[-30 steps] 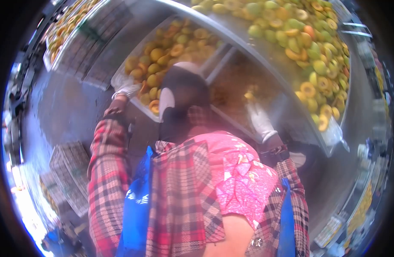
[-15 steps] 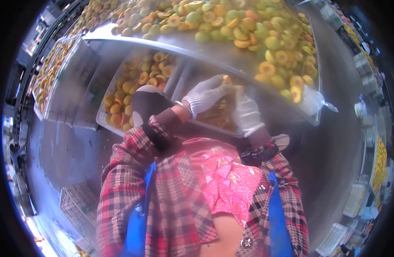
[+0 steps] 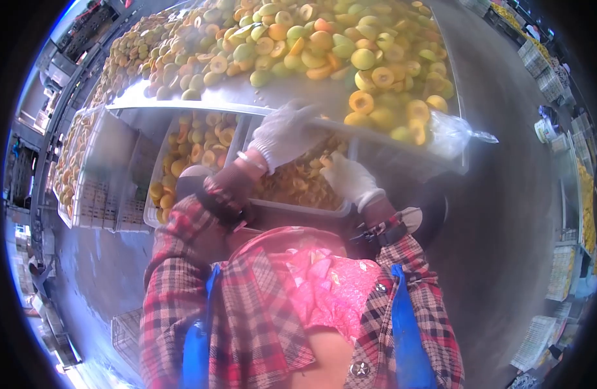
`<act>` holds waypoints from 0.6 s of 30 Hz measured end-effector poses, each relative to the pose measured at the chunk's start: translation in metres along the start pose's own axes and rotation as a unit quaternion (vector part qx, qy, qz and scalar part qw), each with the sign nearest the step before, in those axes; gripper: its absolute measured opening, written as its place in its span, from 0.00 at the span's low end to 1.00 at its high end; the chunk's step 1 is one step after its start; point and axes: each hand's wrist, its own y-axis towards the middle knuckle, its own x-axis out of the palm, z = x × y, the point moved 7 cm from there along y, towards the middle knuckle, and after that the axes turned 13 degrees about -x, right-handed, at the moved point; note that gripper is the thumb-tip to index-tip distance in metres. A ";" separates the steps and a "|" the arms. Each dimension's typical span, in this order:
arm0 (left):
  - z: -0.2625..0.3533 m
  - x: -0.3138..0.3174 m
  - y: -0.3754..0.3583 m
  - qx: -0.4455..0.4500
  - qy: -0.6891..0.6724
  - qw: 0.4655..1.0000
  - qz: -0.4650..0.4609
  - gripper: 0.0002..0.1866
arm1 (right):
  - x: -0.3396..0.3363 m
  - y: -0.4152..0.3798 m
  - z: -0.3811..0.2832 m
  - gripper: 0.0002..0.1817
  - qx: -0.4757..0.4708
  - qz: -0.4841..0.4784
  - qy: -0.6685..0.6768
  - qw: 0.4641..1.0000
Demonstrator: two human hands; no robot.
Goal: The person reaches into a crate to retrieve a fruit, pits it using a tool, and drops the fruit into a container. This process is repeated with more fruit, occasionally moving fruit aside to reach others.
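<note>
My left hand [image 3: 286,135], in a whitish glove, is at the edge of the metal table [image 3: 227,107]; its fingers are smeared by motion, and what they hold, if anything, is hidden. Lower and to the right, my gloved right hand [image 3: 351,180] is closed, with a small orange piece of fruit [image 3: 326,160] at its fingertips. Beneath both hands is a pale tray [image 3: 311,211] filled with small orange-brown fruit pieces [image 3: 288,186]. Halved and whole yellow-green fruits [image 3: 363,58] are heaped on the table beyond.
Left of the tray, a white crate [image 3: 150,211] holds larger fruit pieces. Another fruit-filled crate [image 3: 94,194] stands farther left. A clear plastic bag [image 3: 449,133] lies at the table's right corner. More crates [image 3: 535,340] line the far right.
My hands were together over the tray and are now apart. My left hand has moved toward the table edge, my right hand lower over the tray. The view has shifted, showing more of the table.
</note>
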 end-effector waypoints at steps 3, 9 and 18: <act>0.010 0.033 0.050 -0.002 -0.037 0.999 -0.001 0.38 | 0.000 -0.006 -0.011 0.21 -0.013 -0.026 0.024 0.999; 0.039 0.068 0.112 -0.104 -0.062 0.990 -0.076 0.46 | -0.006 -0.015 -0.033 0.20 -0.046 -0.059 0.060 0.995; 0.017 0.082 0.111 -0.159 -0.337 0.913 -0.168 0.29 | -0.008 -0.021 -0.023 0.22 -0.023 -0.057 0.037 0.997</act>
